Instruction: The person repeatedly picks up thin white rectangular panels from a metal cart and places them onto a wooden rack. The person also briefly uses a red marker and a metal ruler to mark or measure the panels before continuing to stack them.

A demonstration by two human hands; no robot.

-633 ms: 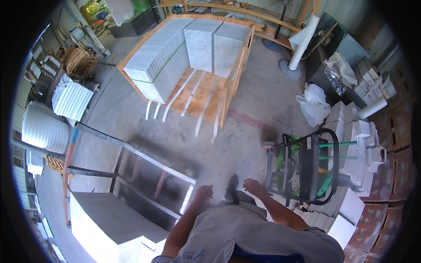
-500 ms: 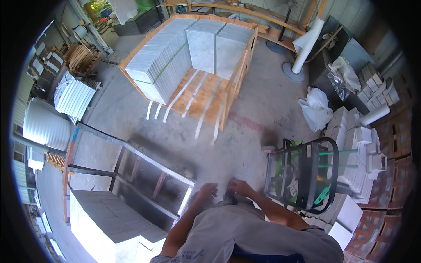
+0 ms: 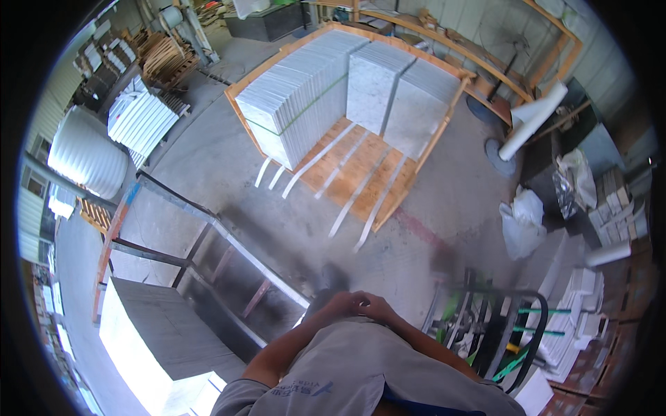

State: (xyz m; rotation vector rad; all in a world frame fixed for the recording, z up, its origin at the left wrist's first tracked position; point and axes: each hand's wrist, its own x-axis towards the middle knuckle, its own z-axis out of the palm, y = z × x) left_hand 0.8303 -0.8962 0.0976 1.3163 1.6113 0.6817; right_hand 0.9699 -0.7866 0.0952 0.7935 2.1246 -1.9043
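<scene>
My left hand (image 3: 338, 305) and my right hand (image 3: 375, 306) are brought together in front of my chest, fingers touching, with nothing visible in them. They hang above the concrete floor (image 3: 423, 208). Just left of my hands runs the metal frame rack (image 3: 208, 243), with a stone slab (image 3: 149, 333) lying at its near end. A hand trolley (image 3: 499, 333) with a black handle and green straps stands to my right. Ahead sits a wooden crate (image 3: 374, 166) with upright stacks of grey stone tiles (image 3: 305, 97).
White sacks (image 3: 524, 222) and stacks of boxed tiles (image 3: 583, 291) line the right side. A white roll (image 3: 534, 121) leans at the back right. A white corrugated tank (image 3: 87, 152) and white tile stacks (image 3: 142, 118) stand at the left.
My two hands were apart and have come together in front of my chest. The view has shifted so the trolley sits lower right.
</scene>
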